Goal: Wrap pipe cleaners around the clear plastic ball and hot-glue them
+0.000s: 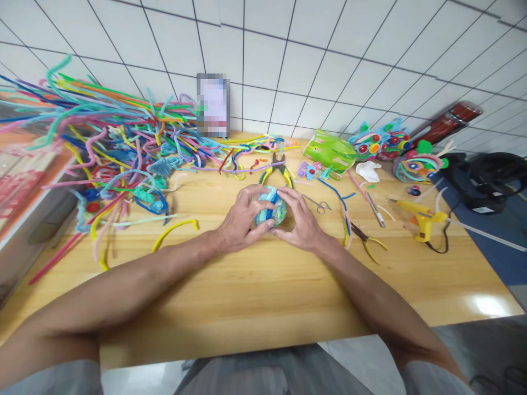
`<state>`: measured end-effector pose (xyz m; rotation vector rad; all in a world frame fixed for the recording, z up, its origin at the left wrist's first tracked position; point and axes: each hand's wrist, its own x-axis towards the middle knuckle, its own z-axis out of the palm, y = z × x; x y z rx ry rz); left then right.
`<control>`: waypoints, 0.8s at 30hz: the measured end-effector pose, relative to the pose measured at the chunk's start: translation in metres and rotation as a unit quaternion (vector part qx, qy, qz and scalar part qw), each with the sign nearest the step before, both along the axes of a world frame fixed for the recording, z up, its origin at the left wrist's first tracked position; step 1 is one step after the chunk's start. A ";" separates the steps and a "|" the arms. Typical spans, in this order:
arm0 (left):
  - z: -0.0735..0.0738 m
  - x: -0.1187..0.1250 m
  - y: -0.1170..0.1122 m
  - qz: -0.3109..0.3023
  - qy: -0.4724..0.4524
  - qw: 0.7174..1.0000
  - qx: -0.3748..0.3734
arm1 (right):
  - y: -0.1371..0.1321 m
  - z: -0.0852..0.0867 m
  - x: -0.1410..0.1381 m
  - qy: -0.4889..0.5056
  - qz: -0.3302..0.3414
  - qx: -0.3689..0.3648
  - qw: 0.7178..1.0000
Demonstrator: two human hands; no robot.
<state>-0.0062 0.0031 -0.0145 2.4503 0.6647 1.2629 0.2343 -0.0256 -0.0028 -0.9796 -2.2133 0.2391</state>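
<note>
Both of my hands meet at the middle of a wooden table [263,285]. Between them sits a small round coil of blue and green pipe cleaner [270,211]. My left hand [242,219] wraps its fingers round the coil's left side. My right hand [302,219] presses its fingers against the right side and top. Much of the coil is hidden by the fingers. Just behind the hands lie yellow-handled pliers [278,170].
A big heap of coloured pipe cleaners [119,137] fills the back left. Small scissors [321,206], another pair of pliers [368,241], a yellow glue gun [420,219], a green packet [331,151] and finished pipe-cleaner figures [395,151] lie to the right.
</note>
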 end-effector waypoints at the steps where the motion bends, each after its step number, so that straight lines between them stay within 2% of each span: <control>1: 0.000 0.000 0.000 0.001 0.003 1.000 -0.001 | 0.000 0.001 0.000 0.000 0.001 -0.002 1.000; 8: 0.005 -0.003 0.001 -0.027 -0.011 1.000 -0.008 | -0.002 0.001 -0.004 0.014 0.000 0.007 1.000; 12: 0.015 -0.006 0.001 -0.053 -0.040 0.996 -0.063 | -0.003 0.001 -0.005 0.014 -0.004 0.000 1.000; 17: 0.026 -0.008 0.007 -0.033 -0.028 0.993 -0.111 | -0.004 0.002 -0.007 -0.002 0.003 0.011 1.000; 24: 0.027 -0.009 0.016 -0.058 -0.003 0.984 -0.168 | -0.005 0.007 -0.010 -0.017 0.016 0.026 0.999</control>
